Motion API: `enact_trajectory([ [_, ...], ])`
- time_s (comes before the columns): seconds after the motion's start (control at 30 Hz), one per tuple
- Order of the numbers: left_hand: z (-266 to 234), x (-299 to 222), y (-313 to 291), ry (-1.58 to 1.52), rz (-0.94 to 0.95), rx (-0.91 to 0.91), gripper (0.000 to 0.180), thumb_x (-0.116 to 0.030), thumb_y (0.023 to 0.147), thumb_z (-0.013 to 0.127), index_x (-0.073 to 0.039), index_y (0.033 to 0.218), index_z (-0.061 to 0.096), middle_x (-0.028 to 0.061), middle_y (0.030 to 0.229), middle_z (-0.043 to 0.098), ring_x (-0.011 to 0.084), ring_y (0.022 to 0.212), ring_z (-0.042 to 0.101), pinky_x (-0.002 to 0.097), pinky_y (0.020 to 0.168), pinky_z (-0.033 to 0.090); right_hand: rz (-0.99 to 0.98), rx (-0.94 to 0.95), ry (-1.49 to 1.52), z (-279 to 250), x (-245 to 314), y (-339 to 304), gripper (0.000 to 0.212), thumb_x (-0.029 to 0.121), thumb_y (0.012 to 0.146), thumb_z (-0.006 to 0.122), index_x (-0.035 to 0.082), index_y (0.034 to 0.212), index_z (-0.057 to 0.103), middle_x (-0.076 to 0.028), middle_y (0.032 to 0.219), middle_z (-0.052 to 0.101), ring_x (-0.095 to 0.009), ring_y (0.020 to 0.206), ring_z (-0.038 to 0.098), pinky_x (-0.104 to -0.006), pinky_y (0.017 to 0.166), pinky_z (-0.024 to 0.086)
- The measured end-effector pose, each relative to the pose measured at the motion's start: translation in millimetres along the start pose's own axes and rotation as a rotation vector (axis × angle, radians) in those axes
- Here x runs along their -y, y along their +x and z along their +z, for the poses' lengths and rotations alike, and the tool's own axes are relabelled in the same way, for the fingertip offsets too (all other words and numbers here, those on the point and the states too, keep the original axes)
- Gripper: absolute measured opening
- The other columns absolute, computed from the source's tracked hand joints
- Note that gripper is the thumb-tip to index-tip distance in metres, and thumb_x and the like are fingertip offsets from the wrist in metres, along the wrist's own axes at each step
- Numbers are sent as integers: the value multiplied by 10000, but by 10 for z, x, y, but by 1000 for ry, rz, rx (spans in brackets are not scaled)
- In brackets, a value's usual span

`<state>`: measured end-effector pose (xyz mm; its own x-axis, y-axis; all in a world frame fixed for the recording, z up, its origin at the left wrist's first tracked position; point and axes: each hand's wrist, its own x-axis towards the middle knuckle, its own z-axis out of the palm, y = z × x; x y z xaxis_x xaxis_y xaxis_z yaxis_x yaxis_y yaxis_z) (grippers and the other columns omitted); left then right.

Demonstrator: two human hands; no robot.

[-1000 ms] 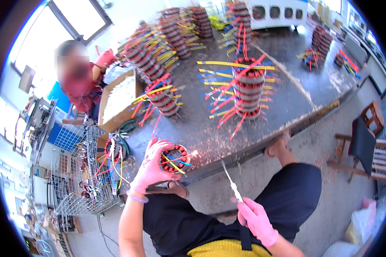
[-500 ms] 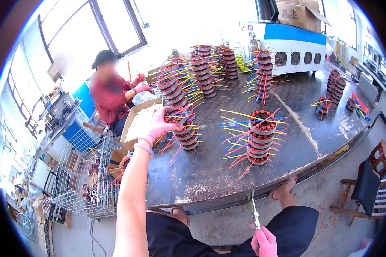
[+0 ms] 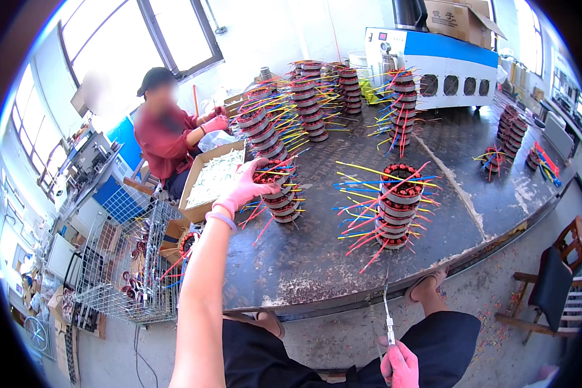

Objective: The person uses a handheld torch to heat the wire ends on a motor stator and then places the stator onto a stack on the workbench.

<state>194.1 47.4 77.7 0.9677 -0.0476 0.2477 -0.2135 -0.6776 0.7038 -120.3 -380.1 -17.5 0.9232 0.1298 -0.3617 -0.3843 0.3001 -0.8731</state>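
My left hand (image 3: 249, 184), in a pink glove, reaches over the near-left stack of motor stators (image 3: 283, 212). Its fingers are closed round the top stator (image 3: 273, 174), which has a grey ring, red windings and coloured lead wires. Low in front of me, my right hand (image 3: 401, 365), also gloved in pink, grips a slim tool (image 3: 389, 323) with a pale handle and a thin metal shaft pointing toward the table edge. A separate stator stack (image 3: 394, 213) stands upright right of centre, red, blue and yellow wires sticking out, mostly to its left.
More stator stacks (image 3: 309, 103) stand farther back. A cardboard box of white pieces (image 3: 215, 174) lies left of my hand, above a wire cage (image 3: 126, 278). Across the table's left side sits a co-worker (image 3: 165, 132). A blue-and-white machine (image 3: 443, 64) stands behind; a chair (image 3: 553, 281) is at right.
The whole view has shifted slightly. My left hand stays at the same stack, and my right hand still holds the slim tool.
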Motion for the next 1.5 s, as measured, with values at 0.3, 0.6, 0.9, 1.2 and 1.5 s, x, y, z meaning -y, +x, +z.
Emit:
enact_trajectory([
  [0.3, -509, -559, -5, 140, 106, -48, 618, -202, 881, 733, -6, 1421, 504, 106, 1357, 586, 166, 1235, 556, 311, 1088, 406, -16, -89, -4, 9, 172, -136, 307, 295, 1042, 511, 122, 789, 521, 71, 573, 411, -33, 443, 312, -215, 413, 193],
  [0.6, 1091, -2094, 238, 261, 461, 273, 978, -456, 730, 855, 27, 1462, 422, 221, 1504, 435, 302, 1418, 402, 387, 1171, 331, -99, -176, 18, -186, 145, -183, 334, 327, 1052, 499, 116, 795, 525, 53, 563, 411, -44, 417, 324, -207, 384, 219],
  [0.9, 1310, -2206, 112, 213, 419, 274, 954, -431, 628, 882, 8, 1384, 503, 187, 1307, 589, 305, 1227, 570, 368, 1064, 435, -135, -199, 58, -179, 291, -333, 306, 310, 1058, 490, 95, 849, 551, 52, 561, 414, -45, 410, 322, -215, 376, 215],
  [1.2, 500, -1187, -1297, 241, 435, 189, 991, -329, 572, 911, -27, 1416, 488, 176, 1350, 566, 334, 1287, 520, 426, 1107, 392, 84, 59, 65, 13, 216, -321, 396, 222, 1044, 534, -19, 1357, 535, 51, 632, 471, -27, 529, 377, -205, 475, 240],
  [1.5, 524, -120, -2080, 288, 145, 275, 986, -411, 611, 891, -28, 1420, 477, 202, 1392, 511, 386, 1310, 469, 455, 1119, 367, 256, 242, -120, 529, -53, -74, 400, 252, 1040, 546, -5, 1347, 563, 51, 673, 494, -37, 592, 412, -208, 550, 303],
])
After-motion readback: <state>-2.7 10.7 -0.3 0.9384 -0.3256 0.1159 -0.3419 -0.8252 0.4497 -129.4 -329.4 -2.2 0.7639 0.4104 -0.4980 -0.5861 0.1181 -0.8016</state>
